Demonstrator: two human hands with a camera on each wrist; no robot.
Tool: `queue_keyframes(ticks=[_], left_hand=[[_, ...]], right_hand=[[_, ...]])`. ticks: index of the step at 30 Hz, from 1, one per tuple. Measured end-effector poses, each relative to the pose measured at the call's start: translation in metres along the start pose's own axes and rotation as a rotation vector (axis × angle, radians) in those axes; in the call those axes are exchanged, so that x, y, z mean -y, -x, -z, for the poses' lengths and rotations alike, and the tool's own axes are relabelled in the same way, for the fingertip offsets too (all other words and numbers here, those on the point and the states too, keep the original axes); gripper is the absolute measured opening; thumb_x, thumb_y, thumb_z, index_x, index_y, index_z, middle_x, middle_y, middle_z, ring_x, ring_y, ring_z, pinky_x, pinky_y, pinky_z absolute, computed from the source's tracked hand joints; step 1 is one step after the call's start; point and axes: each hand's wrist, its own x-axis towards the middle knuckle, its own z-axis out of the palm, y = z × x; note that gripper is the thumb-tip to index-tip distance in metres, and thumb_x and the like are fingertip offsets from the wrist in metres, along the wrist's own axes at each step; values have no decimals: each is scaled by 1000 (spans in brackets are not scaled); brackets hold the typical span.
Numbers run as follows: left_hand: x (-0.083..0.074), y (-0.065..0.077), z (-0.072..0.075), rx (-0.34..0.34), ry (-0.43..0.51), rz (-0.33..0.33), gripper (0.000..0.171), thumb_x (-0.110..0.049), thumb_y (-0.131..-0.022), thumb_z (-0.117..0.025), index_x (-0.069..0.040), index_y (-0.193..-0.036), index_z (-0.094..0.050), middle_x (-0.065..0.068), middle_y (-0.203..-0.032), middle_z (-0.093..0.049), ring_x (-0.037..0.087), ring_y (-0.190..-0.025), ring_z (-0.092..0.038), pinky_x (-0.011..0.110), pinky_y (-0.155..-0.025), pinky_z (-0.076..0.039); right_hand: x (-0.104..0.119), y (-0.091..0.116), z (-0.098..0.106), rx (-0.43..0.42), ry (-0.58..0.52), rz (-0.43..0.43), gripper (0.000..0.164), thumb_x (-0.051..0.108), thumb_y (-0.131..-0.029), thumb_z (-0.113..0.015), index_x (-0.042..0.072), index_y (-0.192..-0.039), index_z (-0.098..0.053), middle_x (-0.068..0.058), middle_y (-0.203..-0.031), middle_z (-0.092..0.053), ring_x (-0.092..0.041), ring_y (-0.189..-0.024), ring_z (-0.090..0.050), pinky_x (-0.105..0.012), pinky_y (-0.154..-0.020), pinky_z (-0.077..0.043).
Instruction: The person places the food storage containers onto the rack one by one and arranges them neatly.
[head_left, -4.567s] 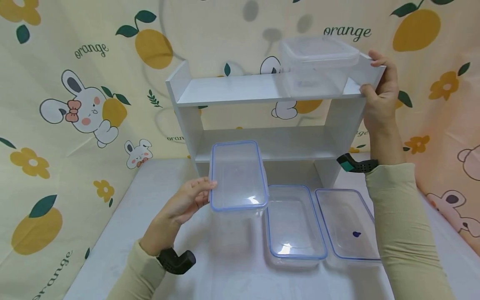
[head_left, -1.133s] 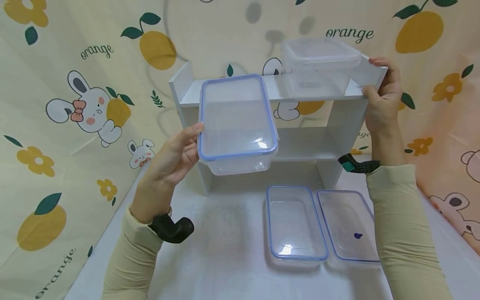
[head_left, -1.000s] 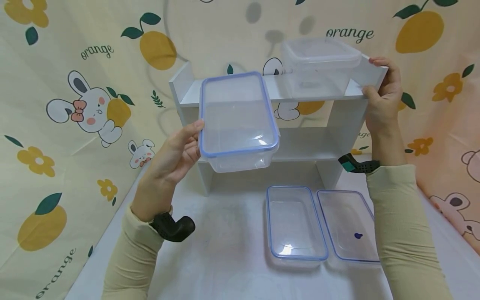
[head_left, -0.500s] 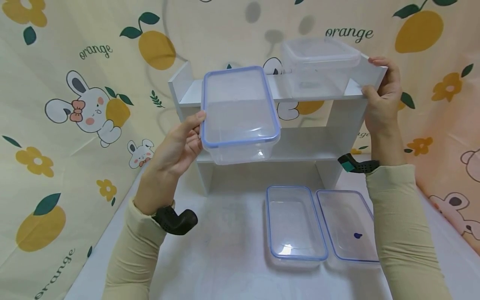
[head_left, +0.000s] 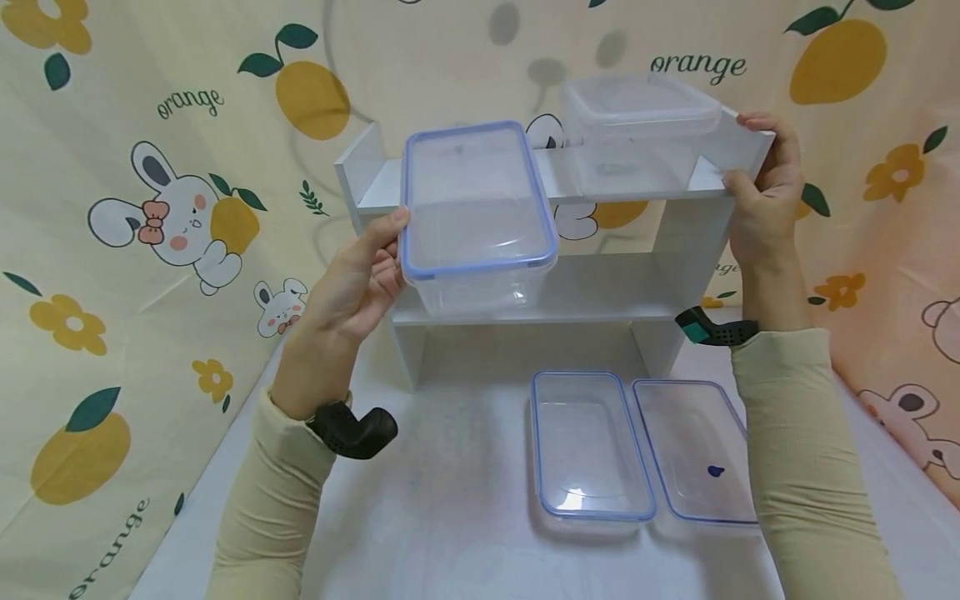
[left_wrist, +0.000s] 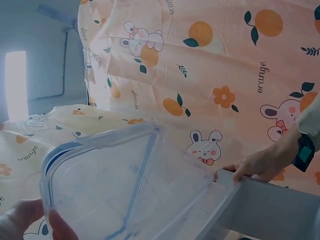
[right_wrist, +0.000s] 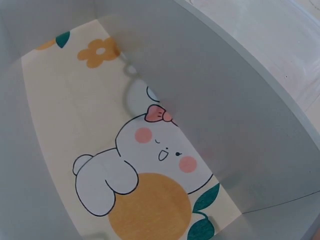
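My left hand (head_left: 356, 279) grips the left side of a clear food container (head_left: 480, 200) with a blue-rimmed lid, thumb on the lid's edge. The container hangs tilted in front of the white shelf unit (head_left: 525, 312), overlapping its top board in the head view. At the unit's upper right corner, my right hand (head_left: 768, 192) holds the side panel, thumb in front and fingers over the top edge. A clear container with a frosted lid (head_left: 641, 133) sits on the top shelf near that hand. In the left wrist view, the held container (left_wrist: 100, 185) shows close up.
Two blue-rimmed clear containers stand side by side on the white table (head_left: 427, 517): one in the middle (head_left: 592, 450), another to the right (head_left: 693, 442), partly hidden by the right sleeve (head_left: 817, 467). A patterned cloth (head_left: 187, 50) hangs behind the shelf.
The left hand has raised the blue-rimmed container from low over the table to the top shelf's height, still rising slightly in the last second. The right hand stays on the side panel.
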Motion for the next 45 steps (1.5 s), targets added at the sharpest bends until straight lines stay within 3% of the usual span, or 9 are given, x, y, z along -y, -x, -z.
queue_keyframes(ticks=[17,32,45], left_hand=[[-2,-16,-1,-38,94,2,19,-11,-92,-60,-2,-107,-53,4,-87,-63,9,-77,-63,15,-70,-56],[-3,-23,-4,-61,147,24,19,-9,-92,-60,0,-107,-53,6,-85,-63,11,-75,-62,16,-67,-57],[-5,-29,-4,-106,136,40,20,-10,-91,-62,-1,-108,-54,6,-87,-62,12,-76,-61,14,-65,-56]], right_hand=[[-3,0,2,39,47,76,48,-27,-80,-43,4,-112,-59,-11,-128,-55,-29,-117,-47,-43,-115,-36],[-3,-1,4,46,41,62,47,-26,-81,-46,5,-113,-59,-10,-129,-55,-28,-118,-47,-43,-116,-36],[-2,-1,3,33,25,35,47,-27,-81,-45,6,-113,-58,-9,-128,-54,-26,-121,-45,-40,-117,-34]])
